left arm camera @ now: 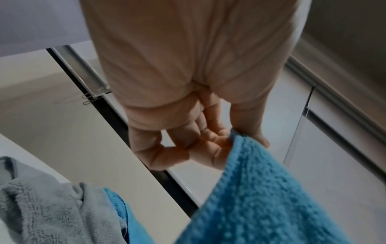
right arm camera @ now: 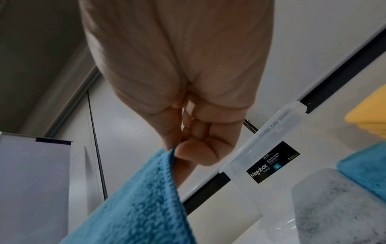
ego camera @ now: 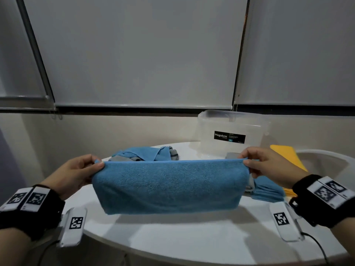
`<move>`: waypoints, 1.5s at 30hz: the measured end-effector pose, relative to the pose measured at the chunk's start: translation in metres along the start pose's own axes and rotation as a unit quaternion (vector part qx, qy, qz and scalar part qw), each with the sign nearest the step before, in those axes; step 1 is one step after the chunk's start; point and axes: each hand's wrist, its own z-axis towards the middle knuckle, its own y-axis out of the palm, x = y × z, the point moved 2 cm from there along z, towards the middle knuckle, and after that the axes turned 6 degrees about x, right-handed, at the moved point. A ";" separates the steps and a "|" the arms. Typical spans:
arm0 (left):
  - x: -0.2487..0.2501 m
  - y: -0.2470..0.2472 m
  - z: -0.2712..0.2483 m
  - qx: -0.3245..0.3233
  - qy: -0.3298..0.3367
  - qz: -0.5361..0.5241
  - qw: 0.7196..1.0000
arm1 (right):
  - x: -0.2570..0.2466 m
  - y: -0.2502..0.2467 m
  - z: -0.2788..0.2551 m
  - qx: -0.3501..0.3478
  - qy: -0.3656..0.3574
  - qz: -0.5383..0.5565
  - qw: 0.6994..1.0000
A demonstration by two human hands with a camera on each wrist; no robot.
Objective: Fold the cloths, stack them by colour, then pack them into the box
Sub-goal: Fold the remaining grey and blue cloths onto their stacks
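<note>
White round table [ego camera: 172, 244]: glossy surface, curved near edge running from 7 to 5 o'clock in the head view. Roller blinds [ego camera: 138, 50]: three white panels fully lowered across 10 to 2 o'clock, separated by dark vertical frames. Bead chain [left arm camera: 95, 96]: hangs from the blind's bottom rail in the left wrist view. Beige wall [ego camera: 96, 129]: below the blinds, behind the table. White curved chair back [ego camera: 324, 162]: at 3 o'clock, just beside the table edge.
</note>
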 end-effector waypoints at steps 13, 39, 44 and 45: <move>-0.088 0.015 0.048 0.086 -0.100 0.299 0.945 | 0.063 0.092 0.076 -0.003 0.148 -0.183 0.972; -0.100 0.148 0.033 -0.287 -0.107 0.638 0.707 | 0.076 0.204 0.072 -0.258 0.108 -0.450 0.848; -0.101 0.120 0.041 -0.277 -0.130 0.646 0.700 | 0.093 0.175 0.077 -0.245 0.133 -0.440 0.854; -0.102 0.119 0.043 -0.278 -0.134 0.643 0.701 | 0.094 0.175 0.079 -0.245 0.129 -0.438 0.855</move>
